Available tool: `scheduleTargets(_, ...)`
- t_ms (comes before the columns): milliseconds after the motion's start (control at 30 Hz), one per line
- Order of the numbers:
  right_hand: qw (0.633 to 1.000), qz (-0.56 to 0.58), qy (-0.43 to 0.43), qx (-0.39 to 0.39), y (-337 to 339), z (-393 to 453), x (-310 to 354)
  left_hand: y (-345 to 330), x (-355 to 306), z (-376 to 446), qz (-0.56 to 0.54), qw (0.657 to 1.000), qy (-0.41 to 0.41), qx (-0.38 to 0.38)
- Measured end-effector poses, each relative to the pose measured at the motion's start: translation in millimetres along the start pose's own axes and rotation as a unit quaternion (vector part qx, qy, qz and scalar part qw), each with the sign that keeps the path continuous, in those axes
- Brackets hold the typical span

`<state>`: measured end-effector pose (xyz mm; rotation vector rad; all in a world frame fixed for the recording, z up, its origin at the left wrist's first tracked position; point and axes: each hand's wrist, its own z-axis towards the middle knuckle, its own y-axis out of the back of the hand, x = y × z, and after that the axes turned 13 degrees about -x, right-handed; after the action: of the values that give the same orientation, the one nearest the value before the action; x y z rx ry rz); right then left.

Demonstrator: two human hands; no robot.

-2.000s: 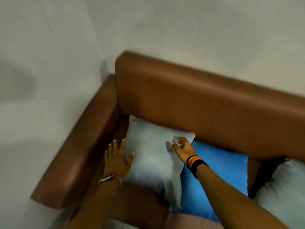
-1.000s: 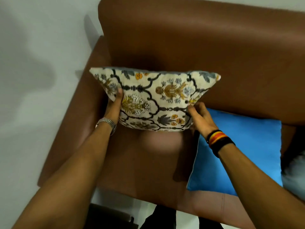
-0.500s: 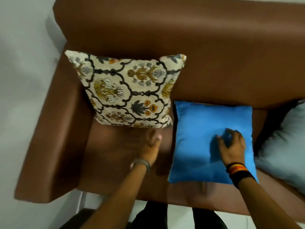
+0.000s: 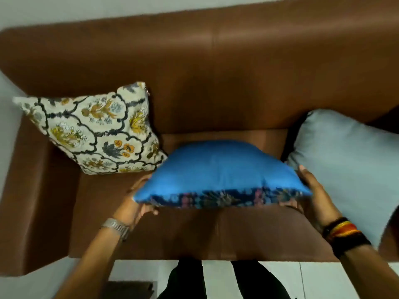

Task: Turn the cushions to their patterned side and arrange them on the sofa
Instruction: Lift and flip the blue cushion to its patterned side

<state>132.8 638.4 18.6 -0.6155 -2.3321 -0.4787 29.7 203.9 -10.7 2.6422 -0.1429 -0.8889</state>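
blue cushion (image 4: 218, 167) is gripped at both ends – left hand (image 4: 135, 203), right hand (image 4: 314, 195) | plain side up | floral cushion (image 4: 92, 130) is propped on sofa (image 4: 216, 67) – leftward

Light: dim and even; soft sheen ran along the sofa (image 4: 216, 61) backrest top.
Shadows: dark beneath the blue cushion (image 4: 218, 169).
Blur: softened everything.
Distortion: sofa edges bowed outward.

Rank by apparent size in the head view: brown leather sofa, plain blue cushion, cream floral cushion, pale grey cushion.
1. Brown leather sofa, clearly largest.
2. Plain blue cushion, cream floral cushion, pale grey cushion: look alike. The blue one is raised nearer the camera in both hands; the grey one runs off-frame, so no firm order.
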Motion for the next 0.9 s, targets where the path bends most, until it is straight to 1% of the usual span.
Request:
scheduleTargets(33, 1.000, 0.019, 0.006, 0.006, 3, -1, 13, 0, -15, -5, 0.001, 1.000, -0.008, -0.001)
scheduleTargets(100, 0.999, 0.003, 0.035, -0.006, -10, 3, 35, -20, -40, -15, 0.035, 0.998, -0.047, 0.000)
scheduleTargets(133, 0.998, -0.011, 0.056, -0.003, -20, 8, 40, -34, -50, -20, 0.069, 0.995, -0.075, -0.007)
scheduleTargets(167, 0.997, -0.022, 0.072, 0.002, -30, 15, 43, -49, -59, -22, 0.101, 0.990, -0.102, 0.001)
scheduleTargets(200, 0.995, -0.044, 0.089, 0.016, -43, 19, 47, -61, -63, -22, 0.134, 0.984, -0.114, 0.031)
scheduleTargets(233, 0.991, -0.069, 0.110, 0.039, -56, 23, 49, -74, -69, -20, 0.140, 0.982, -0.119, 0.054)
scheduleTargets(267, 0.985, -0.086, 0.137, 0.056, -68, 21, 55, -84, -76, -19, 0.134, 0.980, -0.133, 0.059)
scheduleTargets(333, 0.978, -0.087, 0.180, 0.053, -87, 30, 67, -107, -90, -9, 0.106, 0.981, -0.155, 0.049)
scheduleTargets(400, 0.974, -0.102, 0.200, 0.016, -103, 45, 79, -118, -101, 0, 0.061, 0.985, -0.160, 0.012)
scheduleTargets(467, 0.974, -0.106, 0.199, -0.019, -110, 58, 89, -126, -108, 6, 0.022, 0.986, -0.164, -0.022)
scheduleTargets(533, 0.973, -0.105, 0.201, -0.035, -109, 68, 89, -135, -108, 4, 0.025, 0.981, -0.182, -0.063)
scheduleTargets(567, 0.973, -0.109, 0.199, -0.037, -104, 69, 87, -140, -105, 1, 0.032, 0.981, -0.178, -0.077)
scheduleTargets(633, 0.967, -0.138, 0.207, -0.056, -83, 65, 74, -154, -88, -9, 0.065, 0.982, -0.148, -0.098)
scheduleTargets(700, 0.947, -0.188, 0.228, -0.123, -42, 61, 51, -177, -59, -27, 0.088, 0.986, -0.112, -0.085)
scheduleTargets(767, 0.919, -0.233, 0.233, -0.217, 17, 51, 23, -209, -29, -53, 0.139, 0.988, -0.068, -0.021)
scheduleTargets(833, 0.893, -0.254, 0.202, -0.312, 84, 45, -12, -245, -8, -78, 0.189, 0.979, -0.028, 0.066)
scheduleTargets(900, 0.871, -0.264, 0.138, -0.390, 149, 48, -51, -287, 2, -90, 0.197, 0.969, -0.054, 0.140)
